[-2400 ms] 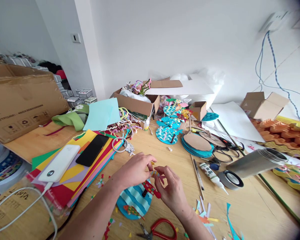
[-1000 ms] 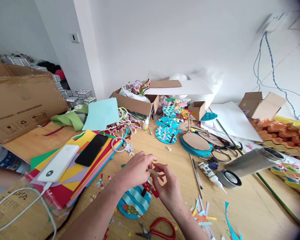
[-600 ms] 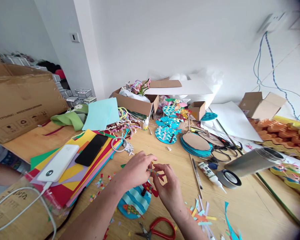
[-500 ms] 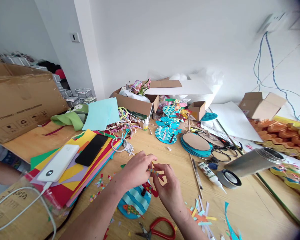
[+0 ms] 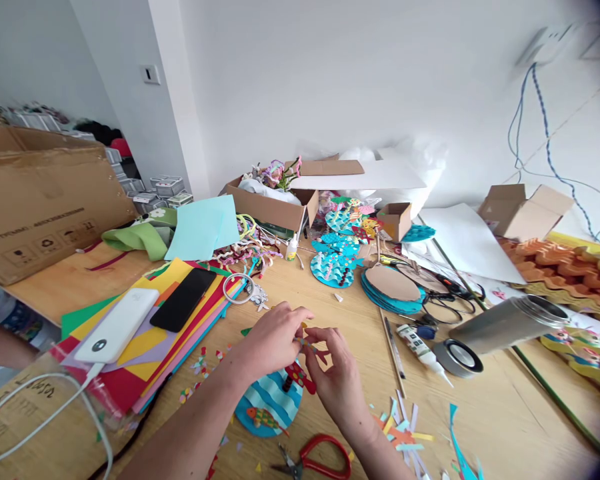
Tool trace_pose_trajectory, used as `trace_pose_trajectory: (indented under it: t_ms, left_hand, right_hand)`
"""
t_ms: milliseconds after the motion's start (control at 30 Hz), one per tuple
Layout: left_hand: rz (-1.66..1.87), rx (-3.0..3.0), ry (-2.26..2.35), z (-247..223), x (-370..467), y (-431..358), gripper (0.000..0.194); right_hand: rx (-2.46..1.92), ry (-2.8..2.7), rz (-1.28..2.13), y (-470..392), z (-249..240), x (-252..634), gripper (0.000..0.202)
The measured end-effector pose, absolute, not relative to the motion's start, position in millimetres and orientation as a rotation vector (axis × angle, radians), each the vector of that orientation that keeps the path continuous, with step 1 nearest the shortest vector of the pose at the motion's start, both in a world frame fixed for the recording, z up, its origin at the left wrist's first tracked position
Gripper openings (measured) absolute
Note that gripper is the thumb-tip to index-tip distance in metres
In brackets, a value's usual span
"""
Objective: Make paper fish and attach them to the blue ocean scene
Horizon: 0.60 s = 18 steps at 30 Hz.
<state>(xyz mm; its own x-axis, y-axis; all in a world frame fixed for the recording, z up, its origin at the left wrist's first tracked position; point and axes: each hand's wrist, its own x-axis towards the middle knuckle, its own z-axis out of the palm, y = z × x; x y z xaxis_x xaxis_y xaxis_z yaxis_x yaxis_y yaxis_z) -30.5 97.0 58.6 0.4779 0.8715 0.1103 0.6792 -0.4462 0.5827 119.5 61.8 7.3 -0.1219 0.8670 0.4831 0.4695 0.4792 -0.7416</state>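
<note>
head | worn on the head | faces forward and down | tabletop (image 5: 517, 433) close below, wall (image 5: 340, 80) beyond

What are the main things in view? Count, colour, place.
striped paper piece: 1, multicoloured, between hands
wavy disc: 1, blue, below hands
spotted cutout: 1, red, beside right hand
scissors: 1, red-handled, bottom centre
paper stack: 1, mixed, left
phone: 1, black, on stack
power bank: 1, white, on stack
nozzled tube: 1, white, right
flask: 1, silver, right
large carton: 1, brown, far left
left hand: 1, bare, centre
right hand: 1, bare, centre
</note>
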Motion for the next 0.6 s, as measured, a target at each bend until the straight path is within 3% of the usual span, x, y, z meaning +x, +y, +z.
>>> trace_pose_trajectory:
  t_ms: [600]
  left_hand:
    - [0.580, 2.295, 1.269, 56.6, -31.2, 96.3, 0.052]
  right_hand:
    - [-1.200, -1.705, 0.597, 62.9, 4.5, 119.3, 0.023]
